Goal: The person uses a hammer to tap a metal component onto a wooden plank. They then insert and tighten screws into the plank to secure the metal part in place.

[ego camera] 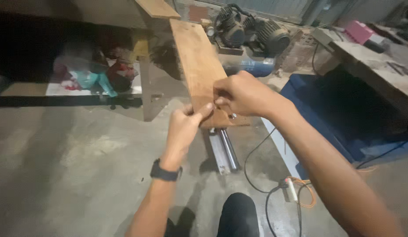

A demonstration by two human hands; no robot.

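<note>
A long brown wooden board (197, 61) slopes away from me, its far end resting up near a workbench. My left hand (184, 129), with a black watch on the wrist, grips the board's near end, thumb on top. My right hand (241, 94) is closed on the same end from the right, fingers pinched near a small metal bolt (233, 116) at the board's edge. Under the near end lies a grey metal bar with a steel rod (223, 149) on the concrete floor.
An air compressor (250, 35) stands behind the board. A blue panel (340, 114) lies to the right beside a rough workbench (379, 66). Black cable and an orange cord with a plug (292, 191) lie on the floor. Clutter sits under a bench at left (94, 74).
</note>
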